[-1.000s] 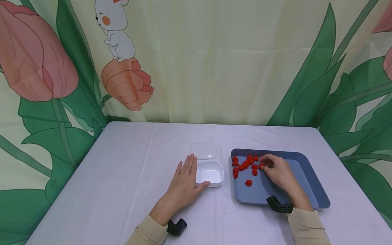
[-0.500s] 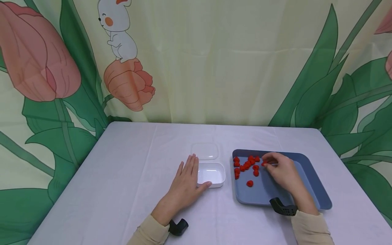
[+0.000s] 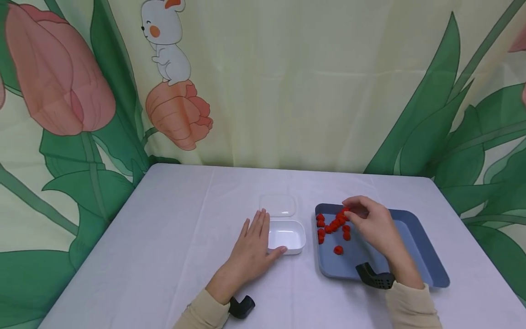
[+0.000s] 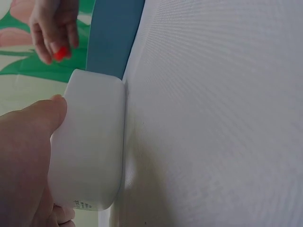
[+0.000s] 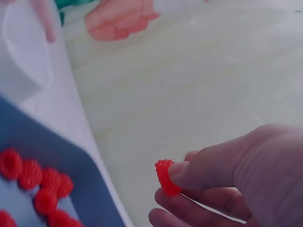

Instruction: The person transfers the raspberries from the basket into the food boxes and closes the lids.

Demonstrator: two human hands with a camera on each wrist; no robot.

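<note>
A red raspberry (image 5: 165, 179), bumpy and small, is pinched between the thumb and fingers of my right hand (image 3: 375, 224), raised above the blue tray (image 3: 337, 269). Several more raspberries (image 3: 334, 224) lie in the tray's left part, one (image 3: 338, 250) apart from the others. Left of the tray stands a small white box (image 3: 289, 252) without a lid on it, and no raspberry shows inside. Alongside its left wall my left hand (image 3: 251, 251) lies with straight fingers, the thumb touching the near side. The left wrist view shows that thumb (image 4: 52, 111) against the box wall.
Just behind the box lies a clear lid (image 3: 277, 205) on the white tablecloth (image 3: 185, 219). A curtain (image 3: 287, 91) printed with tulips and a rabbit hangs past the table's far edge. A black camera mount sits on each wrist.
My right hand has lifted a raspberry off the tray floor and moved slightly left with it. The left hand keeps its place at the box. The head view has shifted slightly.
</note>
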